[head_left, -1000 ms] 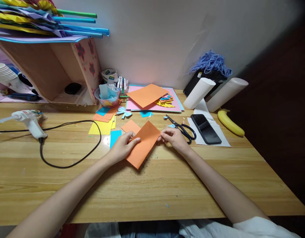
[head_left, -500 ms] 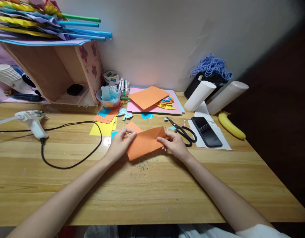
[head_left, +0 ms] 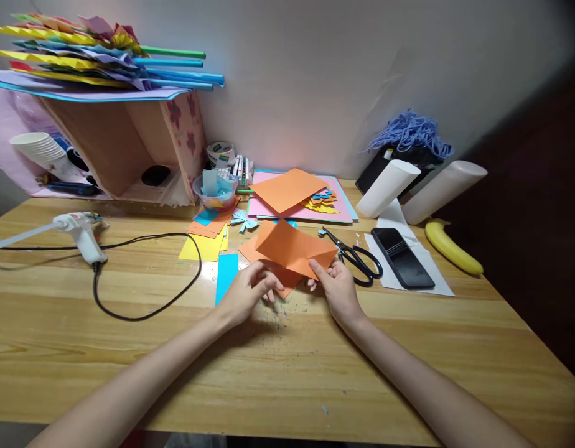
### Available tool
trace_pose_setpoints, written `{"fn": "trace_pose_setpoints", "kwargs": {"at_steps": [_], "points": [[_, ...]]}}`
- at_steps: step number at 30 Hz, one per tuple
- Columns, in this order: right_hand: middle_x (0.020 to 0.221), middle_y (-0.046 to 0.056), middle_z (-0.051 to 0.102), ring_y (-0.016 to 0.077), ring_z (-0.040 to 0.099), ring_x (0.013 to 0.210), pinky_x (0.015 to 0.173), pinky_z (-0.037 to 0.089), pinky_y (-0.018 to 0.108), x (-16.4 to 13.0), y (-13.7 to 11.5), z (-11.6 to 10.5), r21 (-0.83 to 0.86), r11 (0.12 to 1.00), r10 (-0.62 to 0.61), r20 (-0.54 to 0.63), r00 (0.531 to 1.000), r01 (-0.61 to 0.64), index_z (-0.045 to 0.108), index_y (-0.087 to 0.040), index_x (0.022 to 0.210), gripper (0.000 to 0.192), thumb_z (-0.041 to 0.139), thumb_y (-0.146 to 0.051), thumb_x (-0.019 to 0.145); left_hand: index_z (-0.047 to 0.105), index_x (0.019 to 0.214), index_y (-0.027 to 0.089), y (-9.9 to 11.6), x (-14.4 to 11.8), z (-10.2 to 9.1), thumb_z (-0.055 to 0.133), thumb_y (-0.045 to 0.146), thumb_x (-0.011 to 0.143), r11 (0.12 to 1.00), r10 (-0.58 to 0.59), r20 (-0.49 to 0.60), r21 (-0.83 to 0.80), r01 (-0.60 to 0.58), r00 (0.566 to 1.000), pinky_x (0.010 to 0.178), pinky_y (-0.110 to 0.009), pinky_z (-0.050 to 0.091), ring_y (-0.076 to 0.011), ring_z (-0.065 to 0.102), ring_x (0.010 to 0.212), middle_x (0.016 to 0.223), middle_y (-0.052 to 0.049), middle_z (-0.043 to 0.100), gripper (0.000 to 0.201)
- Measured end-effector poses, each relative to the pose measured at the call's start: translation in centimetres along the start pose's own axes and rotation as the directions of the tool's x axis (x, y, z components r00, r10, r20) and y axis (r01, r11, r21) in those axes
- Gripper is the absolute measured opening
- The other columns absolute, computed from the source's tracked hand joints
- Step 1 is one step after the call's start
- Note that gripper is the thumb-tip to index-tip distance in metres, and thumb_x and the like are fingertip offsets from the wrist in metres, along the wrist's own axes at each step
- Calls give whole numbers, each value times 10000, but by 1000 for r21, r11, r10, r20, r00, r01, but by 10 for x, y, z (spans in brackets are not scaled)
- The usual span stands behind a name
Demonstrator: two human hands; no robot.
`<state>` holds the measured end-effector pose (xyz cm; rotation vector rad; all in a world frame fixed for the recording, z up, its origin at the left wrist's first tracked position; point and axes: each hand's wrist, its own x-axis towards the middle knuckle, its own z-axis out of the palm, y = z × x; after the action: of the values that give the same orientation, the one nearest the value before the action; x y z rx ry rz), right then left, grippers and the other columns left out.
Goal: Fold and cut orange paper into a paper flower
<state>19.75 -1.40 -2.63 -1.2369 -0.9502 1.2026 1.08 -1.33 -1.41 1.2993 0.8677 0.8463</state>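
Your left hand (head_left: 247,292) and right hand (head_left: 340,287) both pinched the folded orange paper (head_left: 294,251) by its near edge, fingers closed on it, lifted just off the wooden table (head_left: 287,367) near its middle. Its long axis ran left to right, rising away from your fingertips. Farther back, a clear bowl (head_left: 217,193) held paper scraps; scissors (head_left: 355,254) lay just right.

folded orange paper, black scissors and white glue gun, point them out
folded orange paper sheet (head_left: 292,247), head view, on its upper flap above both hands
black-handled metal scissors (head_left: 362,260), head view, on the near handle loop
white plastic glue gun (head_left: 82,229), head view, on its body above the handle
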Motion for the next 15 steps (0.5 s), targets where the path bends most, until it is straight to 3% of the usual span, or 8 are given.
{"fn": "trace_pose_setpoints", "kwargs": {"at_steps": [3,7,9,15], "points": [[491,-48,589,87,526,389,405,457,189,-5,-2,4,3,998,68,76,995,-68,516,-158,866,406,715,-441,653,544,1009,127,0,0,4,675,440,692,995,-94,-69,29,96,993,547,-242,481,-150,619,648,850,-93,662,464],[500,-37,602,102,542,391,400,464,204,-11,0,8,-26,990,142,172,975,-140,513,-163,856,417,720,-454,640,614,836,116,-1,-1,7,661,453,700,970,-221,-214,51,237,951,527,-235,477,-132,596,587,760,-88,671,367],[497,-34,601,110,547,393,397,464,212,-13,1,8,-51,988,152,193,969,-144,525,-162,845,411,714,-465,641,622,750,114,-2,-1,5,641,456,719,963,-255,-210,38,268,944,535,-232,482,-117,580,549,698,-76,664,344],[487,-36,604,104,525,369,369,449,207,-9,4,5,-79,988,148,200,969,-135,534,-166,833,398,707,-472,647,605,720,107,-4,2,0,640,440,727,978,-207,-128,-42,204,970,556,-244,507,-108,575,508,655,-62,653,334]]}}
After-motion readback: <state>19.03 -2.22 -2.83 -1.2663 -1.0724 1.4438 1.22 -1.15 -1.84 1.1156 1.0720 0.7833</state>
